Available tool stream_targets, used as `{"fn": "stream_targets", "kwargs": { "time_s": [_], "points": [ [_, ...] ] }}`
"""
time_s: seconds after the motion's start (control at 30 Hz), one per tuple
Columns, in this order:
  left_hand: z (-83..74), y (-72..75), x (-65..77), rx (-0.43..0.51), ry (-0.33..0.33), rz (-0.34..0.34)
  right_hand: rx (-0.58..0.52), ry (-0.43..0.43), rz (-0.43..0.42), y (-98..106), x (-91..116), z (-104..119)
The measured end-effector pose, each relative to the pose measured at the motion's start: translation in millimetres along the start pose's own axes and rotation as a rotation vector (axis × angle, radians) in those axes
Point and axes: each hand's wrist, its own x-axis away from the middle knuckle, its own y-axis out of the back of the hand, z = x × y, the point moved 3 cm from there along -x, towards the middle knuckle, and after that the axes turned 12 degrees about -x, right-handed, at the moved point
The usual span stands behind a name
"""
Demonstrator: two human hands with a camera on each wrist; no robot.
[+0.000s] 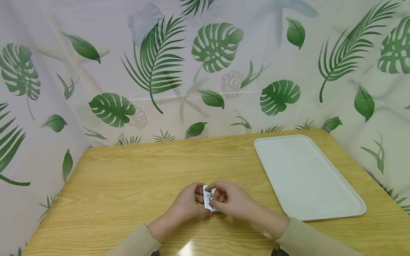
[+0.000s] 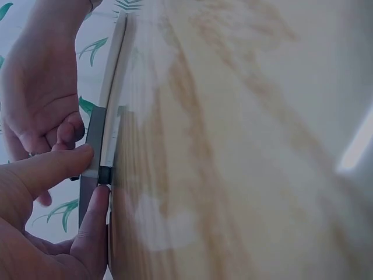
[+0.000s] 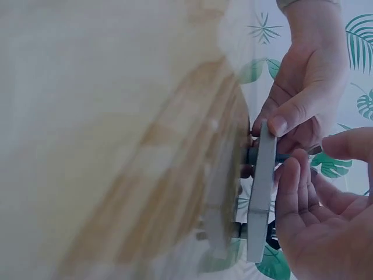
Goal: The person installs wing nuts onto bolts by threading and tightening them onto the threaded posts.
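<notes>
A small flat white plate (image 1: 207, 207) stands just over the wooden table, with dark bolts running through it. My left hand (image 1: 189, 202) grips the plate's left side, its thumb on the near edge; in the right wrist view the left thumb (image 3: 280, 124) presses the plate's edge. Against the plate's face, my right hand (image 1: 232, 199) has curled fingers around one bolt (image 3: 284, 157), whose small metal end shows by the fingertips. A second bolt (image 3: 272, 234) sits lower in that view, and dark ends stick out behind the plate. Right-hand fingers partly hide the plate from above.
A large white tray (image 1: 307, 177) lies on the wooden table (image 1: 144, 174) to the right, close to the right forearm. Behind and at the sides hangs a leaf-print curtain (image 1: 179, 81).
</notes>
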Motion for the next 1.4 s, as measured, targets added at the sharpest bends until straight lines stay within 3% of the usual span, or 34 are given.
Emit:
{"fn": "stream_targets", "kwargs": {
  "time_s": [0.23, 0.67, 1.07, 1.4],
  "points": [
    [0.2, 0.0, -1.0, 0.009, -0.004, -0.004, 0.011, 0.003, -0.022, -1.3, -2.5, -3.1],
    [0.9, 0.8, -2.9, -0.003, -0.005, -0.013, 0.161, -0.031, -0.101, -1.0, -8.0, -1.1],
    [1.7, 0.0, -0.3, -0.024, -0.004, -0.016, 0.074, 0.037, 0.038, -3.2, -2.3, -3.4],
    [3.0, 2.9, -1.1, -0.012, -0.002, -0.009, -0.044, 0.004, 0.075, -2.9, -5.4, -6.3]
  ]
}}
